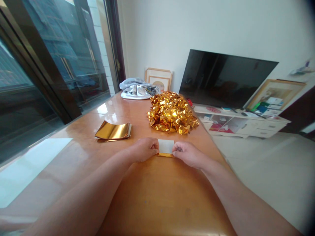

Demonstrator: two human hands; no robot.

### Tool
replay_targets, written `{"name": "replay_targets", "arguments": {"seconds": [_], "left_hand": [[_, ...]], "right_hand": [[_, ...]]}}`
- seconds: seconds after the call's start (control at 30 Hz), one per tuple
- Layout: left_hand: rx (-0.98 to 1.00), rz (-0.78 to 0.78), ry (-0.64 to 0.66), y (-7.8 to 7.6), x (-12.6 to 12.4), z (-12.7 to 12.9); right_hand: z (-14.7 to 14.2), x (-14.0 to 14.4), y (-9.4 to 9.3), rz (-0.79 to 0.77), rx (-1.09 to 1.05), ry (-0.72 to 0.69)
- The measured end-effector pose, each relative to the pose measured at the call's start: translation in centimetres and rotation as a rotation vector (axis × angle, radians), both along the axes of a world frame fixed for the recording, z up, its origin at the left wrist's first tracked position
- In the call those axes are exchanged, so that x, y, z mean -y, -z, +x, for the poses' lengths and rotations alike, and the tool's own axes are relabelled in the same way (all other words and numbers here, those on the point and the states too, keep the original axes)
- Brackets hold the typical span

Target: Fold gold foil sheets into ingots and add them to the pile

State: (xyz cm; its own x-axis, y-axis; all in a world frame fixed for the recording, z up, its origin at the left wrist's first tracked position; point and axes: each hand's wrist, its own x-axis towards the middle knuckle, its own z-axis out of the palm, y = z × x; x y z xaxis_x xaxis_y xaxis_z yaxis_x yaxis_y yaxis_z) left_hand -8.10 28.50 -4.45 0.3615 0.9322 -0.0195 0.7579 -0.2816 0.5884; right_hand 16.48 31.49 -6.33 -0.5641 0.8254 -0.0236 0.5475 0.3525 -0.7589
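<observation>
A sheet of gold foil paper (165, 146) lies on the table between my hands, its pale back facing up. Along its near edge runs a narrow folded strip that shows gold. My left hand (145, 149) pinches the left end of that fold, and my right hand (186, 153) pinches the right end. Left of my hands sits a stack of gold foil sheets (112, 130), slightly curled. Just beyond the sheet rises a heap of folded gold foil pieces (172, 113).
The glossy wooden table (157, 196) stretches away from me. Folded clothes (137, 88) lie at its far end. Beyond its right edge stand a white cabinet (246, 126) and a large television (226, 82). A glass door (61, 55) is on the left.
</observation>
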Motion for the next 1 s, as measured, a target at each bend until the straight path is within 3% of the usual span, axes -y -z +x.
{"name": "replay_targets", "arguments": {"seconds": [0.3,0.5,0.77,1.0], "left_hand": [[-0.028,0.011,0.015,-0.3,0.3,0.1],[-0.113,0.141,0.03,-0.4,0.5,0.2],[-0.252,0.303,0.22,-1.3,1.6,1.0],[-0.32,0.332,0.266,-1.7,1.9,1.2]], "right_hand": [[0.2,-0.2,1.0,0.063,0.021,-0.007],[0.1,0.0,0.9,0.104,0.056,0.019],[-0.2,0.4,0.3,0.097,0.056,0.051],[-0.3,0.1,0.7,0.136,0.065,0.043]]}}
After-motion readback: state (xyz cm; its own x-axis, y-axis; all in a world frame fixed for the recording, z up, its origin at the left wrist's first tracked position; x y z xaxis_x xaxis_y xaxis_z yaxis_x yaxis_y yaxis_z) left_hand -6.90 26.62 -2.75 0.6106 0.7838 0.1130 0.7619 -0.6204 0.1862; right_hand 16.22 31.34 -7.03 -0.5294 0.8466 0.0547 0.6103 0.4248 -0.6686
